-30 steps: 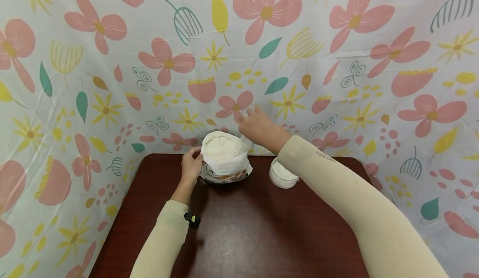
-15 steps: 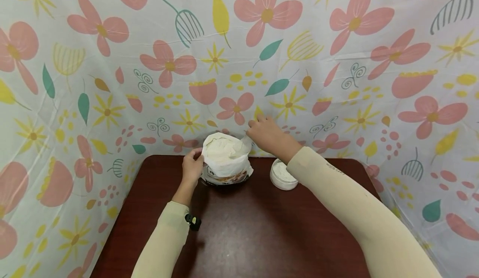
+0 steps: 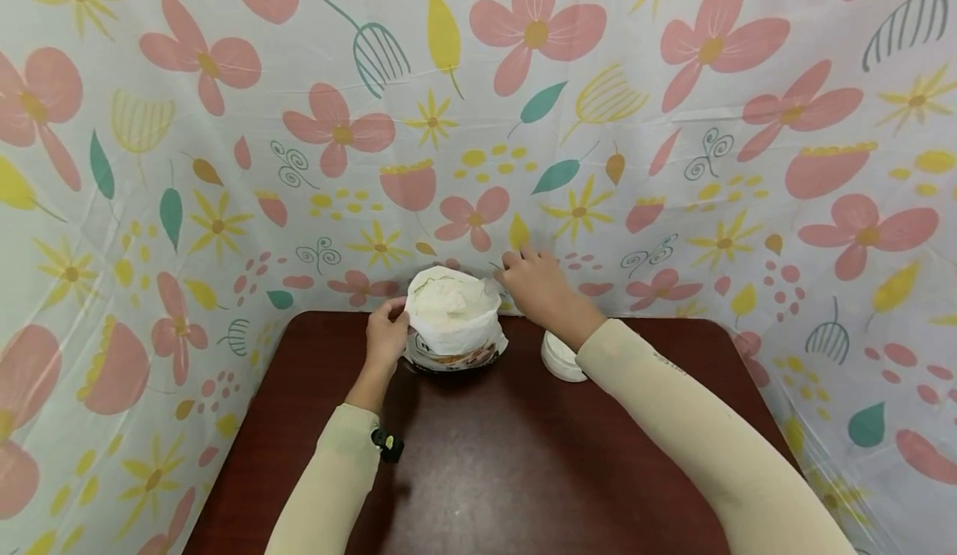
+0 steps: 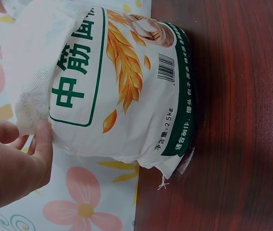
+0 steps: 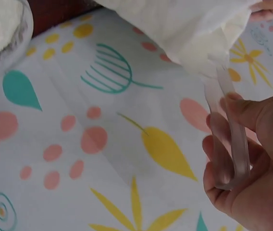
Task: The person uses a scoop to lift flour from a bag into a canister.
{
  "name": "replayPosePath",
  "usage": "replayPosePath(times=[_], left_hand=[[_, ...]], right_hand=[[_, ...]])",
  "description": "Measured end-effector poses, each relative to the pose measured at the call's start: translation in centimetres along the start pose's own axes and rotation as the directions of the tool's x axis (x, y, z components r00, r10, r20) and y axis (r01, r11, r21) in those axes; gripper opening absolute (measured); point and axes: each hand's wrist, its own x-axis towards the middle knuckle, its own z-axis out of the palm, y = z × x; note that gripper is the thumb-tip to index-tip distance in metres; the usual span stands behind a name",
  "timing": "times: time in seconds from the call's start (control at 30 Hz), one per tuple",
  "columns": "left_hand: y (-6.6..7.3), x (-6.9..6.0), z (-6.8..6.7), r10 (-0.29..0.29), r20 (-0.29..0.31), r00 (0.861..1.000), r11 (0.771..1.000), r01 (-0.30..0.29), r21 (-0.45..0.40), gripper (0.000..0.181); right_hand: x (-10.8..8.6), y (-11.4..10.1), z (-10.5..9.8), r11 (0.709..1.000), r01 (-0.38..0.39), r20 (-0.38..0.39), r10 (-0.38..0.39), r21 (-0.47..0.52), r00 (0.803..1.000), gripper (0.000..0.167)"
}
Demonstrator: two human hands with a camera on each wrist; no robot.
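Note:
A white flour bag (image 3: pixel 452 332) stands rolled open near the table's back edge, filled with white flour (image 3: pixel 447 299). Its printed side, with wheat ears and 2.5kg, faces the left wrist view. My left hand (image 3: pixel 385 337) pinches the bag's folded rim (image 4: pixel 33 103) between thumb and fingers. At the bag's other side, my right hand (image 3: pixel 544 291) grips the looped handle of a clear plastic scoop (image 5: pixel 237 144). The scoop's head reaches into the bag's mouth and is mostly hidden there. A round clear container (image 3: pixel 562 360) of white flour sits right of the bag, partly covered by my right sleeve.
Dark red-brown table (image 3: pixel 463 464) underneath, with rounded back corners. A floral cloth (image 3: pixel 478 123) hangs close behind the table and along both sides. A black wrist device (image 3: pixel 387 445) is strapped to my left forearm.
My right hand has moved down and slightly right with the scoop. My right forearm covers more of the flour container. The left hand keeps hold of the bag's rim.

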Motion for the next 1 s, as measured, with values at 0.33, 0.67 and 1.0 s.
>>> replayPosePath(times=[0.33,0.67,1.0], left_hand=[[0.0,0.0,0.1,0.008,0.004,1.000,1.000,-0.008,0.003,0.033],[-0.1,0.0,0.0,0.010,0.000,1.000,1.000,-0.010,0.015,0.033],[-0.1,0.0,0.1,0.014,-0.002,1.000,1.000,-0.014,0.001,0.033]], right_hand=[[-0.8,-0.9,2.1,0.995,-0.034,-0.163,0.048,0.093,0.985,0.024],[-0.5,-1.6,3.5,0.997,-0.042,-0.202,0.055,0.067,0.978,0.021],[-0.1,-2.2,4.4,0.992,-0.082,-0.181,0.097,0.091,0.979,0.024]])
